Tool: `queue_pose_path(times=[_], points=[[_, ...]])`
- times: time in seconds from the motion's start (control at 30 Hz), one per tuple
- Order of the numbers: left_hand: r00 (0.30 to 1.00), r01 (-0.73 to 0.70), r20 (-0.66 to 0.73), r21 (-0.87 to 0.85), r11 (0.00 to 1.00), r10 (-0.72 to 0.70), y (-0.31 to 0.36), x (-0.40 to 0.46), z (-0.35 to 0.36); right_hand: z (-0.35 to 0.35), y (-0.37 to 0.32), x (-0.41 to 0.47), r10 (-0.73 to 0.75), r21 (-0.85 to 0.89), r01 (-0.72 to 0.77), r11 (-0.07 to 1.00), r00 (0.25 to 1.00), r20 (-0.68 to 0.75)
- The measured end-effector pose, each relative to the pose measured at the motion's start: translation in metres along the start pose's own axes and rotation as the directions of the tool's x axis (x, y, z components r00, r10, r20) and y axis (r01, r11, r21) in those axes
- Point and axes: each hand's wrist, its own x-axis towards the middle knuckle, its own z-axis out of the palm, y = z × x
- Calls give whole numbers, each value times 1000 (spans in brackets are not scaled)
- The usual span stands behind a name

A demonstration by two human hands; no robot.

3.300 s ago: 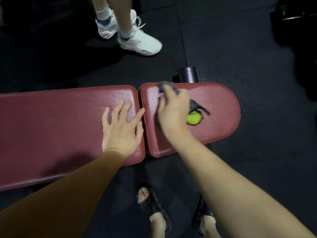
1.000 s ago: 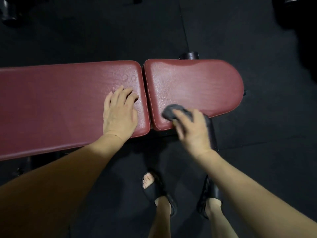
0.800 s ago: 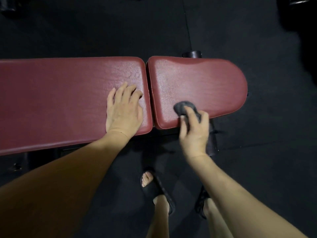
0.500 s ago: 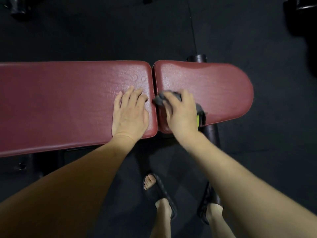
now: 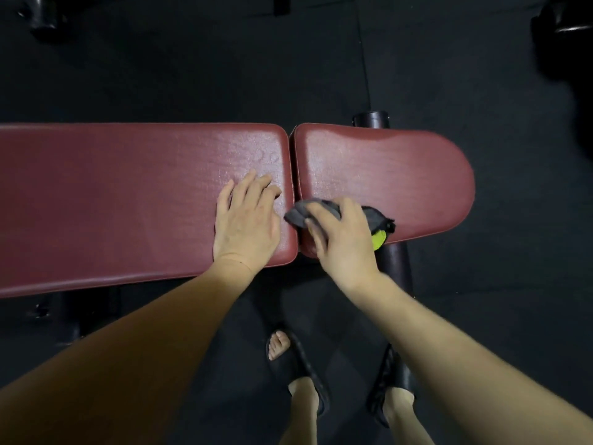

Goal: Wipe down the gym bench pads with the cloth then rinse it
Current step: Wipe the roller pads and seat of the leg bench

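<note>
A dark red gym bench spans the view as two pads: a long pad (image 5: 112, 200) on the left and a short rounded pad (image 5: 385, 168) on the right, split by a narrow gap. My left hand (image 5: 245, 226) lies flat on the long pad's near right corner, fingers straight. My right hand (image 5: 343, 239) grips a bunched grey cloth (image 5: 301, 213) with a yellow-green patch (image 5: 378, 240), pressing it on the short pad's near left corner, right at the gap. Much of the cloth is hidden under my hand.
Black rubber floor surrounds the bench. A black frame tube (image 5: 370, 118) sticks out behind the short pad and a black frame leg (image 5: 394, 268) runs below it. My feet in black sandals (image 5: 296, 367) stand close to the bench. Dark equipment (image 5: 561, 24) sits at the far right.
My right hand has slid the cloth along the short pad's near edge, from its middle leftward to the gap. My left hand has stayed flat on the long pad.
</note>
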Motion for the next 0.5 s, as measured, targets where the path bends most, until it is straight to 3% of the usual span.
queue_pose_path(times=[0.2,0.33,0.4,0.5], points=[[999,36,-26,-39,999,-37,13,6,-4,-8,38,99,128,-31,-134,990,982,-141],[996,-65,-73,-82,995,59,52,29,-3,-29,77,96,37,-103,-42,994,998,-53],[993,-92,-81,-129,987,82,75,47,1,-48,119,87,172,-118,-186,975,978,-115],[993,-97,-79,-193,976,83,106,66,10,-76,174,78,446,-118,-478,871,868,-219]])
